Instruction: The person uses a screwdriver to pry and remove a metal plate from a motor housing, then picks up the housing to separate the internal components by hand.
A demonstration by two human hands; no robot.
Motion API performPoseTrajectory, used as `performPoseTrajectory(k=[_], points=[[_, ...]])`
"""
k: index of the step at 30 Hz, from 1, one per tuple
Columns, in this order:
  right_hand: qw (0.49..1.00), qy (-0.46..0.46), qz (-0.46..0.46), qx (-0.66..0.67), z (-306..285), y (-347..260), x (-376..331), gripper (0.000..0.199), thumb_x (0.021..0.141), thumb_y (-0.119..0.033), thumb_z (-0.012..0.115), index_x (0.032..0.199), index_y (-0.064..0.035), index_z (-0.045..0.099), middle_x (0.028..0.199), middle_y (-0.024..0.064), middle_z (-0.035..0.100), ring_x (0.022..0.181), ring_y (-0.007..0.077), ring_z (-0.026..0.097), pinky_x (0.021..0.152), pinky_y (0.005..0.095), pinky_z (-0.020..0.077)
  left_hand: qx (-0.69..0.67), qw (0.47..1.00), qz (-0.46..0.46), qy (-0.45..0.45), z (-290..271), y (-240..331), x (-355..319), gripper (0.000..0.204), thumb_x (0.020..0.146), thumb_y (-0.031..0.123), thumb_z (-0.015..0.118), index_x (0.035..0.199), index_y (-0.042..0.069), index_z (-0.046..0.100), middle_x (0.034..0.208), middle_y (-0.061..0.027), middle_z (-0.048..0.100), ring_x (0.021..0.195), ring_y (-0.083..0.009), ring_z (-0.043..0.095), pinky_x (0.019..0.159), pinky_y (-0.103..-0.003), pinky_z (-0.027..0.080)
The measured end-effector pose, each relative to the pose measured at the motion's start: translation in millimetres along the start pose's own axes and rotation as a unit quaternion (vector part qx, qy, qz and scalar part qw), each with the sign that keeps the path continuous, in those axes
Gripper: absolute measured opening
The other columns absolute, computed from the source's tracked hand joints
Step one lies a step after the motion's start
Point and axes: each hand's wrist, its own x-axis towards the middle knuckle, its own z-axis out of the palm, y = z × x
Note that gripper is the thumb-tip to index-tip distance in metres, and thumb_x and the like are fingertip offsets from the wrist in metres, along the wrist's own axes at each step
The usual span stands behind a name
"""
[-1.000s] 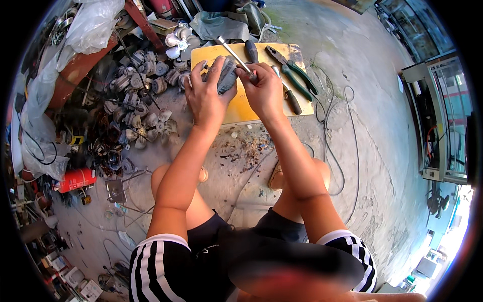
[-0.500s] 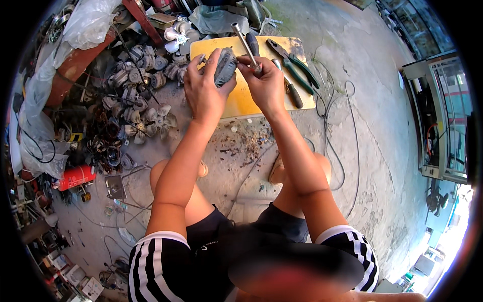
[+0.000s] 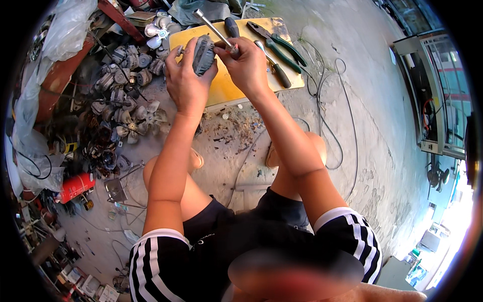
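The left hand (image 3: 185,83) wraps around a small grey motor (image 3: 203,54), fingers curled over its far side and thumb on the near side, holding it up just above a yellow board (image 3: 226,90). The right hand (image 3: 247,65) is closed around the handle end of a metal tool (image 3: 214,31), whose shaft slants up and away to the left from the fist, its handle end right at the motor's top. The two hands sit close together, nearly touching at the motor.

Just beyond the right hand, on the board, lie a dark-handled screwdriver (image 3: 231,26), green-handled pliers (image 3: 274,43) and another dark-handled tool (image 3: 275,68). A grey cable (image 3: 347,131) loops over the concrete floor (image 3: 372,100) to the right of the right forearm. To the left of the left hand a heap of small motors and fan blades (image 3: 121,90) covers the floor, with a white fan (image 3: 160,31) at its far edge. Further left and nearer the person lies a red canister (image 3: 75,187). Below the hands, scraps and debris (image 3: 236,136) litter the floor between the person's bare knees.
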Motion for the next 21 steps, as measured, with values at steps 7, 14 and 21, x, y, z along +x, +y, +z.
performPoseTrajectory(k=[7,14,21], points=[[0.999,-0.006,-0.002,0.053,0.9,0.9,-0.8,0.017,0.079,-0.007,0.079,0.094,-0.0014,0.074,0.087,0.0138,0.068,0.073,0.0293,0.067,0.067,0.0369,0.0529,-0.021,1.0,-0.005,0.001,-3.6,-1.9,-3.5,0.068,0.071,0.026,0.086,0.133,0.026,0.059,0.128,-0.0133,0.053,0.111,-0.0353,0.061,0.088,-0.045,0.054],[0.983,-0.062,0.113,0.131,0.7,6.3,-0.6,0.019,0.09,-0.013,0.077,0.104,-0.0002,0.075,0.085,0.0006,0.073,0.075,0.0048,0.06,0.069,0.0235,0.0494,-0.018,1.0,-0.001,0.004,-4.0,0.1,-2.2,0.068,0.072,0.025,0.085,0.134,0.027,0.058,0.13,-0.0145,0.051,0.095,-0.0339,0.068,0.082,-0.043,0.056],[0.985,-0.061,0.105,0.121,1.8,7.3,-0.6,0.018,0.092,-0.013,0.075,0.104,0.0001,0.075,0.087,0.0016,0.075,0.075,0.0048,0.061,0.068,0.0233,0.0497,-0.023,1.0,-0.016,-0.005,-4.8,1.0,-1.8,0.068,0.072,0.027,0.086,0.134,0.027,0.057,0.132,-0.014,0.051,0.096,-0.0344,0.069,0.08,-0.044,0.057]])
